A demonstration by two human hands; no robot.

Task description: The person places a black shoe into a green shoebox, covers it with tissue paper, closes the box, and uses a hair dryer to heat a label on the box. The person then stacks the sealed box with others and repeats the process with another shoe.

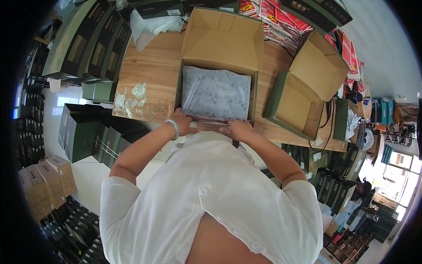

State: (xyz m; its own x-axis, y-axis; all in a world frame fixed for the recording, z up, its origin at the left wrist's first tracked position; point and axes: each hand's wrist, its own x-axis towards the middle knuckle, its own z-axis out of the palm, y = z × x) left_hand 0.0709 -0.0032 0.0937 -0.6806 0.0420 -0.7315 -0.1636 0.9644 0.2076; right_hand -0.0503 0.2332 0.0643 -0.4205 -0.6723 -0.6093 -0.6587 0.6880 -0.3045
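Observation:
An open green cardboard box [254, 99] with a brown inside stands on the wooden table in front of me, its lid [220, 44] tipped back away from me. Grey patterned tissue paper [216, 92] covers what lies in it; the contents are hidden. My left hand [179, 122], a bracelet at its wrist, grips the left part of the box's near edge. At the right part of that same edge is my right hand [239, 130], fingers curled against the wall and the paper's rim. Both sets of fingertips are partly hidden.
To the right sits another open green box [290, 105] with its brown inside showing. Torn paper scraps [132, 100] lie on the wooden table [151, 66] at left. Stacked dark boxes [83, 44] rise at the far left; red printed packets [285, 22] are piled at the back.

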